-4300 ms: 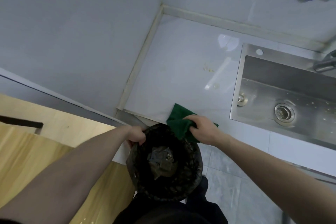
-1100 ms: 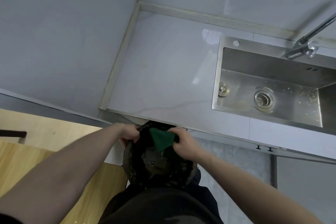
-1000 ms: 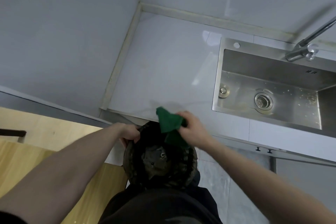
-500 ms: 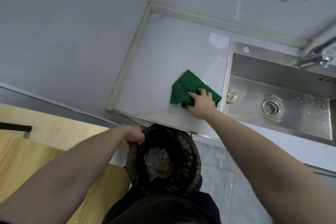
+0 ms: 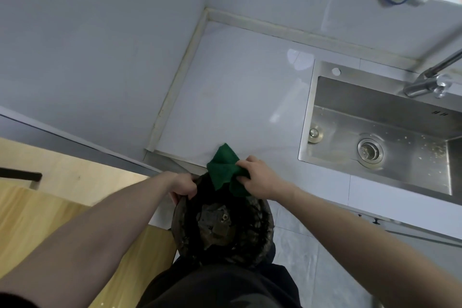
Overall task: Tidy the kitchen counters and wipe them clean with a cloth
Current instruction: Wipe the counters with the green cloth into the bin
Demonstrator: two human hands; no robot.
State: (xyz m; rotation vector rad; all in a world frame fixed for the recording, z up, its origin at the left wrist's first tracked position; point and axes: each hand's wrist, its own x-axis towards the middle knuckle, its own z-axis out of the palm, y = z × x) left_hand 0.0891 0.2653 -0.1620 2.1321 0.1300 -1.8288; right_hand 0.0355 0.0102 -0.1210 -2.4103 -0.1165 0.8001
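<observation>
My right hand [image 5: 260,177] gripped the green cloth [image 5: 223,170] at the counter's [image 5: 237,97] front edge, half over the bin [image 5: 222,230]. My left hand [image 5: 183,184] clutched the bin's rim beside it.

Soft, cool, even light is seen throughout. Pale glare patches are thrown on the glossy counter [image 5: 240,97]. Straight lines are bent by wide-angle distortion at the edges. The faucet [image 5: 430,77] and the upper right corner are blurred.

Tap [image 5: 435,75] spout cut off at right edge; left hand [image 5: 183,184] fingers hidden inside bin [image 5: 260,245] rim
</observation>
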